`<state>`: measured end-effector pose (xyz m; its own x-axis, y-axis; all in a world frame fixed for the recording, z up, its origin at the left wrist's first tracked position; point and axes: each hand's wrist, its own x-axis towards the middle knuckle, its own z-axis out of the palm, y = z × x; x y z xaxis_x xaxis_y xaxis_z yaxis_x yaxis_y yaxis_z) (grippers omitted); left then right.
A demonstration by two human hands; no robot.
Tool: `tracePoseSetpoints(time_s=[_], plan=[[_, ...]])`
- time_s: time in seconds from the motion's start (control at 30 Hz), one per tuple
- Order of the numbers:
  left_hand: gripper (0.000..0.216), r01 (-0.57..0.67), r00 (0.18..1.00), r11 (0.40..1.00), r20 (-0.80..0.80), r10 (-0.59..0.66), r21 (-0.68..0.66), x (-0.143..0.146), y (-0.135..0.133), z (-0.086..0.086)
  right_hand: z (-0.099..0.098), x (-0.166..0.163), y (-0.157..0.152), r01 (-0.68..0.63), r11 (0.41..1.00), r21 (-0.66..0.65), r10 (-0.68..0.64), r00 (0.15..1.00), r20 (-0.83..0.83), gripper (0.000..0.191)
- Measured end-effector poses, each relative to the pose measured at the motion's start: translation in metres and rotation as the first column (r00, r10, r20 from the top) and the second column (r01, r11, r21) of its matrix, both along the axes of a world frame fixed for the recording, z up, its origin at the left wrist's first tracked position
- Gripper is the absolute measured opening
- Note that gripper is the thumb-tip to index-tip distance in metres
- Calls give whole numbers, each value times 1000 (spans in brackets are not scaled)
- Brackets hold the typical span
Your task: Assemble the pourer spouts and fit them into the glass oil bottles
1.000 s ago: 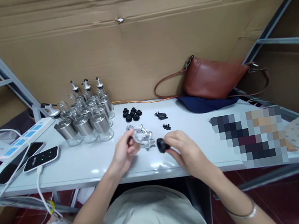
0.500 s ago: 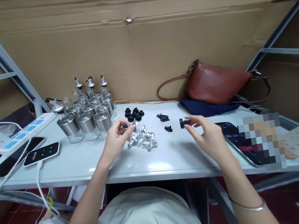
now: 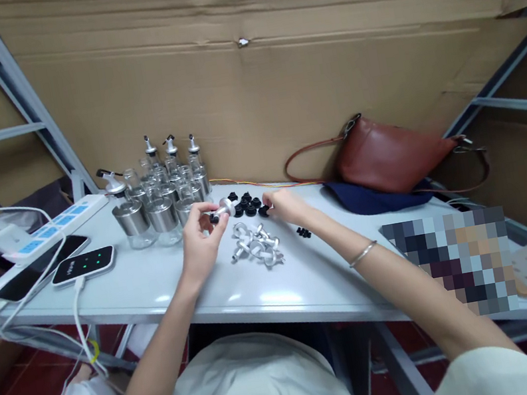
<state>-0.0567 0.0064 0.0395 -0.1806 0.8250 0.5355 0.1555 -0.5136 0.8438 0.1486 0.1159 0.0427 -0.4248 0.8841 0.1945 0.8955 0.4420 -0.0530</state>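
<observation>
My left hand [image 3: 201, 238] is closed on a silver pourer spout [image 3: 226, 209] with a black part at its end, held above the table. Fingers of my right hand [image 3: 288, 205] pinch a black rubber stopper [image 3: 264, 211] at the right edge of a cluster of similar black stoppers [image 3: 250, 210]. Between and below my hands lies a pile of loose silver spouts [image 3: 256, 244]. A few tiny black caps [image 3: 304, 233] sit under my right wrist. Left of my left hand stand several glass bottles [image 3: 162, 218] with steel sleeves, some topped with pourers.
On the left of the table [image 3: 239, 296] are a power strip [image 3: 62, 221], a dark phone [image 3: 43, 267] and a small white-edged device [image 3: 83, 265] with cables. At the back right, a brown leather bag [image 3: 387, 153] rests on dark blue cloth [image 3: 369, 198]. Cardboard [image 3: 237, 101] walls the back.
My right hand has moved left with the black stopper, from the table's right side to the stopper cluster. My left hand has lifted the spout off the pile. The view has shifted slightly.
</observation>
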Motion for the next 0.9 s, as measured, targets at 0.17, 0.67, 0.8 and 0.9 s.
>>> tracePoseSetpoints(time_s=[0.17,0.67,0.8,0.9], plan=[[16,-13,994,1000,-106,13,1,1,-2,0,-15,-10,16,-17,1000,0,17,999,35,12],[17,53,916,997,-396,-69,-51,7,-11,3,29,-10,-85,-189,948,256,261,923,-284,13],[17,188,830,982,-538,-146,23,11,-13,2,35,-11,-123,-281,903,326,367,899,-240,17],[10,292,790,956,-569,-228,22,14,-13,1,29,-12,-127,-362,882,301,422,892,-164,21]])
